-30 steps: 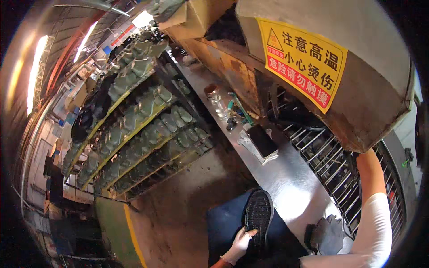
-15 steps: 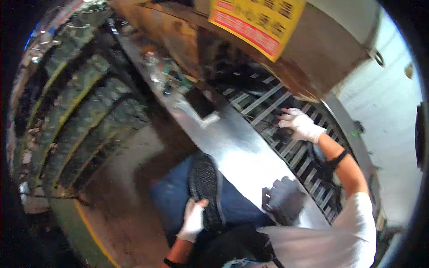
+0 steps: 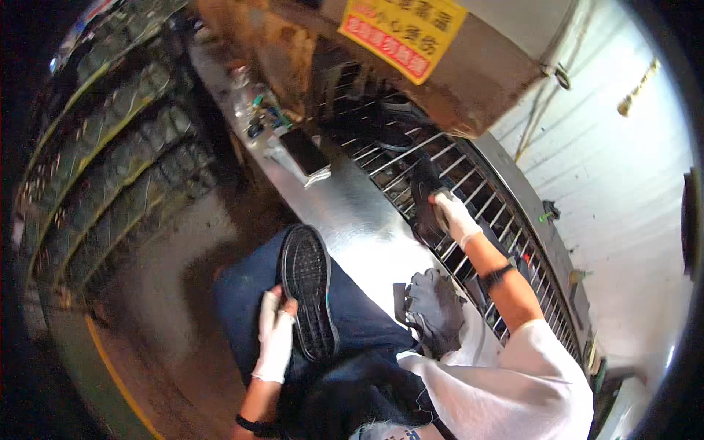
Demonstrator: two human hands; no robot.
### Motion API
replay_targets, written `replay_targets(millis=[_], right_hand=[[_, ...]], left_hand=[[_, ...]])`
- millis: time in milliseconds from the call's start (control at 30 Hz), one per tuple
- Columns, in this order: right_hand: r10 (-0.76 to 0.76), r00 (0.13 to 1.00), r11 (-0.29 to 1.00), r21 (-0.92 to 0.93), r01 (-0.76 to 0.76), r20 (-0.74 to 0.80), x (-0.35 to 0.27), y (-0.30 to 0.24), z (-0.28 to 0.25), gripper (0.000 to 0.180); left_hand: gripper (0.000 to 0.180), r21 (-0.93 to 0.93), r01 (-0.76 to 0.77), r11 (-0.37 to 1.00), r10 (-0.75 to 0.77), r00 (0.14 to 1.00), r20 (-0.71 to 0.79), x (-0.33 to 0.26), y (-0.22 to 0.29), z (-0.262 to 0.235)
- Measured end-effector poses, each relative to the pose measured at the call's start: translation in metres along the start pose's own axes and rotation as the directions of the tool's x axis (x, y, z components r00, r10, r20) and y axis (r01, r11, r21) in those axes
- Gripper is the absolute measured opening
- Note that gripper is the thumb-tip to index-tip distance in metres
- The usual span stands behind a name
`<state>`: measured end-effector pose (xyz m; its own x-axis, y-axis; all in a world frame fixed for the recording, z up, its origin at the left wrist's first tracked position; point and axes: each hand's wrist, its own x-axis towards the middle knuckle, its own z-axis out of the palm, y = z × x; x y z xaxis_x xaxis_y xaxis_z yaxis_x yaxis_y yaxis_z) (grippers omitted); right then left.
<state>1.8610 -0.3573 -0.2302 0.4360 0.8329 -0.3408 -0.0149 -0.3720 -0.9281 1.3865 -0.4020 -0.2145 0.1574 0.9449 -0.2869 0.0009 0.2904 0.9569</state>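
Head view, looking down at a seated worker. The left hand [image 3: 275,334], in a white glove, is closed around the edge of a black shoe [image 3: 308,301] that rests sole-up on the lap, over dark blue trousers. The right hand [image 3: 453,214], also gloved, reaches out over the metal table [image 3: 352,220] and lies on a second dark shoe [image 3: 425,202] on the wire rack [image 3: 477,191] at the mouth of a large machine housing [image 3: 469,66]; its fingers appear curled over the shoe, though whether they grip it firmly cannot be told. A yellow warning label [image 3: 402,33] is fixed to the housing above. A grey cloth or glove [image 3: 436,308] lies on the table's near edge, and a flat dark slab on white sheets [image 3: 304,152] sits further along it.

Risks, as judged from this position: the right forearm is bare between glove and sleeve and passes close over the rack, so contact with metal that may be hot is possible. The shoe on the rack could snag between the bars if dragged and not lifted. The shoe on the lap is steadied by one hand only and could slide off toward the floor [image 3: 147,293] as the body leans forward.
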Motion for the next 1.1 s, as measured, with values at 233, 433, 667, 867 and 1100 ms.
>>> replay_targets(millis=[233, 433, 667, 867, 1100], right_hand=[[-0.001, 0.899, 0.998, -0.053, 0.027, 0.438, -0.157, -0.06, 0.092, 0.043], [-0.172, 0.788, 0.89, 0.436, -0.133, 0.591, -0.206, -0.068, 0.191, 0.077], [0.085, 0.716, 0.866, 0.305, -0.397, 0.693, -0.209, -0.074, 0.184, 0.057], [0.143, 0.785, 0.838, 0.349, -0.42, 0.603, -0.207, -0.1, 0.185, 0.049], [0.169, 0.741, 0.744, 0.409, -0.528, 0.65, -0.192, -0.072, 0.195, 0.065]], left_hand=[[0.065, -0.291, -0.167, 0.942, 0.227, 0.956, 0.185, 0.035, 0.055, 0.013], [0.086, -0.635, -0.037, 0.772, 0.259, 0.93, 0.26, 0.041, 0.092, 0.023], [0.07, -0.603, -0.007, 0.798, 0.192, 0.951, 0.243, 0.085, 0.057, 0.017], [0.029, 0.233, -0.454, 0.86, 0.463, 0.886, 0.019, 0.139, -0.017, 0.002], [0.059, -0.598, -0.035, 0.801, 0.237, 0.935, 0.263, 0.074, 0.102, -0.014]])
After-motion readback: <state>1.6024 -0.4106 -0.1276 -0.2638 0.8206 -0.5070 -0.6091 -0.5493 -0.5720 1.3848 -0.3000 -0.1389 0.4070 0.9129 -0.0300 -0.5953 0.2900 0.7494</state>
